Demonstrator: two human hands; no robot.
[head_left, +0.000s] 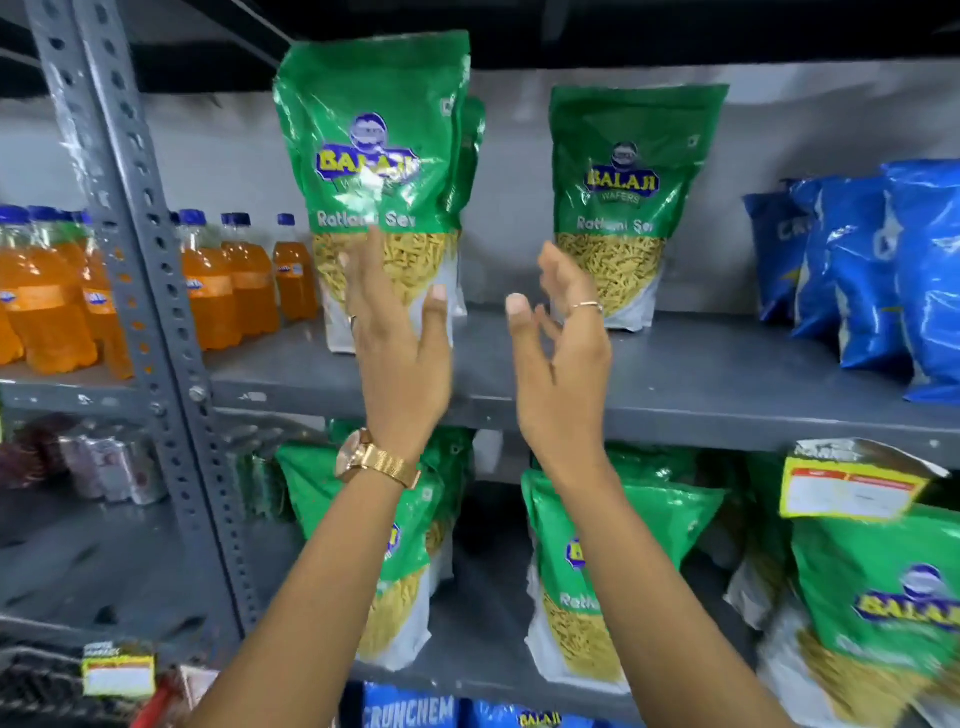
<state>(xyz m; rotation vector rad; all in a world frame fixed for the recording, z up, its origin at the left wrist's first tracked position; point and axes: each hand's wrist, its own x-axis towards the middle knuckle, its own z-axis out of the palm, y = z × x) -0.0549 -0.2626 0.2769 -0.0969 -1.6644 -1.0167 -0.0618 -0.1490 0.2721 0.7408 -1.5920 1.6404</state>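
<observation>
here we seem to be setting the pouch upright on the shelf, left hand flat on it, right hand open, empty; next calls for gentle squaring.

Toward eleven o'clock our left hand lies flat, fingers straight, against the front of a green Ratlami Sev pouch standing on the grey shelf. Our right hand hangs open at one o'clock, low in front of a second green pouch. Orange bottles stand at nine o'clock and blue bags at three.
</observation>
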